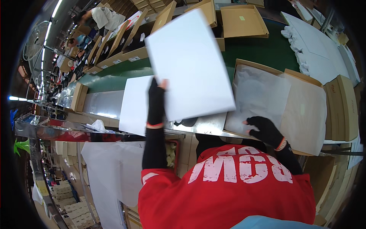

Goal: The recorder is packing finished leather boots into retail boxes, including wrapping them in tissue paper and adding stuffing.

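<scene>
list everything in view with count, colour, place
held panel: 1, white, raised centre
lower sheet: 1, white, left of it
lined box: 1, brown, right
thin paper: count unclear, whitish, over lined box
open boxes: several, brown, far side
work surface: 1, green, far side
bench: 1, silver, centre-left
cartons: count unclear, brown, far right
loose paper: count unclear, white, lower left
co-workers: 2+, white, blue tops, upper left
shirt: 1, red, bottom
left hand: 1, black-gloved, gripping panel
right hand: 1, black-gloved, at box

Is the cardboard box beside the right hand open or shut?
Open. The cardboard box has its rim exposed and thin white paper showing inside; no lid covers the part near the right hand.
</scene>
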Action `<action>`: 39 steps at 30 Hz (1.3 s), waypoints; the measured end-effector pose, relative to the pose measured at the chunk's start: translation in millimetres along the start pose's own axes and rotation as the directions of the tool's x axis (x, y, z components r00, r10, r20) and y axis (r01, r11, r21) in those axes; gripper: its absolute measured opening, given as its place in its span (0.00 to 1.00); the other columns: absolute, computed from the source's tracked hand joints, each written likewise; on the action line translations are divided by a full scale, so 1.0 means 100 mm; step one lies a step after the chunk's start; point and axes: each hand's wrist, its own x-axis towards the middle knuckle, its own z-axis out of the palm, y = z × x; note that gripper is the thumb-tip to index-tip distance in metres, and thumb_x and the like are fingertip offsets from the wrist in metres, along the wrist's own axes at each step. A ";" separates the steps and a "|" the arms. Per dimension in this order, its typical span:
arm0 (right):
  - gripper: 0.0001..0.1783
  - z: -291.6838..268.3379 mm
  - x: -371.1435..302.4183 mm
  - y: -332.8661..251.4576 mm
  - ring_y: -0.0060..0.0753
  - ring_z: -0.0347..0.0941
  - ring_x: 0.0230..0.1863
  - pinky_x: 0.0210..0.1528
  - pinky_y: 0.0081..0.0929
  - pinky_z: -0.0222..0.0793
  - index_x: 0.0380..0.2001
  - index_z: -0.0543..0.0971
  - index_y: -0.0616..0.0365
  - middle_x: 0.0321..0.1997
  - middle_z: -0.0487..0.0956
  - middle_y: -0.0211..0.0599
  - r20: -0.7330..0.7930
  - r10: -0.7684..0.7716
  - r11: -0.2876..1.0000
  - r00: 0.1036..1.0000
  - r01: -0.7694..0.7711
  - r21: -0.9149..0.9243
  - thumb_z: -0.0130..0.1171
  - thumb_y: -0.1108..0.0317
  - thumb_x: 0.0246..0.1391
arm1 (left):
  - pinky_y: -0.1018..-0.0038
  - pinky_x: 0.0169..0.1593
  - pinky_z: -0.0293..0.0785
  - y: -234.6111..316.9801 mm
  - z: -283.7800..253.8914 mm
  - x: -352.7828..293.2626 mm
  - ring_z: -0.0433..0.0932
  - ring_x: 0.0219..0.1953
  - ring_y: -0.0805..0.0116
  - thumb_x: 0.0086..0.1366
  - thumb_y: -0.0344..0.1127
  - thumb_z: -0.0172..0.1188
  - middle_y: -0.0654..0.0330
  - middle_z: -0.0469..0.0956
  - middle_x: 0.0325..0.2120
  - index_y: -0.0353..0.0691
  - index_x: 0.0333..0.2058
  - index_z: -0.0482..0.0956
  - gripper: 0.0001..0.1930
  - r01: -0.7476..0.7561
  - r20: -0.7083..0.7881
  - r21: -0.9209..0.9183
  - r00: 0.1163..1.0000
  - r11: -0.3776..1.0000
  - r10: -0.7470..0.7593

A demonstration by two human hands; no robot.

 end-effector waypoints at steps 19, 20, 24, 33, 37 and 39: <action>0.21 -0.65 -0.44 0.25 0.37 0.75 0.53 0.57 0.33 0.68 0.49 0.79 0.54 0.47 0.81 0.37 -0.428 0.164 0.957 0.889 -0.248 -0.149 0.67 0.71 0.49 | 0.59 0.53 0.71 -0.70 2.08 -0.82 0.74 0.53 0.44 0.65 0.32 0.54 0.40 0.72 0.51 0.40 0.65 0.53 0.32 0.026 0.475 0.234 0.869 0.972 -0.138; 0.21 -0.64 -0.39 0.22 0.37 0.75 0.53 0.58 0.33 0.67 0.49 0.79 0.54 0.47 0.81 0.37 -0.423 0.132 0.958 0.897 -0.225 -0.178 0.67 0.71 0.49 | 0.59 0.57 0.67 -0.74 2.10 -0.84 0.67 0.59 0.41 0.63 0.31 0.54 0.39 0.67 0.56 0.42 0.65 0.53 0.33 0.001 0.489 0.161 0.869 0.987 -0.081; 0.21 -0.65 -0.36 0.16 0.38 0.75 0.53 0.58 0.33 0.67 0.49 0.79 0.54 0.48 0.81 0.38 -0.423 0.114 0.959 0.899 -0.211 -0.189 0.67 0.71 0.50 | 0.56 0.51 0.71 -0.70 2.06 -0.81 0.73 0.51 0.39 0.63 0.30 0.54 0.38 0.71 0.51 0.42 0.66 0.52 0.34 0.017 0.478 0.212 0.870 0.977 -0.119; 0.23 -0.57 -0.43 0.36 0.40 0.75 0.53 0.57 0.33 0.67 0.50 0.78 0.57 0.49 0.80 0.41 -0.427 0.115 0.948 0.897 -0.227 -0.223 0.68 0.71 0.48 | 0.60 0.47 0.72 -0.68 2.19 -0.83 0.78 0.45 0.40 0.61 0.37 0.60 0.33 0.76 0.43 0.40 0.70 0.37 0.47 0.039 0.590 0.431 0.744 0.901 -0.314; 0.25 -0.54 -0.26 0.17 0.41 0.74 0.54 0.57 0.34 0.68 0.51 0.77 0.56 0.51 0.78 0.40 -0.379 0.065 0.955 0.923 -0.168 -0.244 0.69 0.70 0.47 | 0.58 0.51 0.70 -0.88 2.12 -0.84 0.74 0.51 0.40 0.59 0.39 0.63 0.35 0.70 0.54 0.37 0.70 0.36 0.50 -0.318 0.528 0.309 0.841 0.896 0.117; 0.27 -0.55 -0.24 0.18 0.41 0.73 0.55 0.58 0.34 0.67 0.52 0.76 0.56 0.53 0.77 0.40 -0.396 0.057 0.948 0.916 -0.174 -0.267 0.69 0.70 0.46 | 0.58 0.53 0.68 -0.77 1.85 -0.71 0.71 0.55 0.41 0.58 0.39 0.64 0.39 0.66 0.58 0.35 0.69 0.41 0.48 -0.510 0.491 0.305 0.808 0.805 0.325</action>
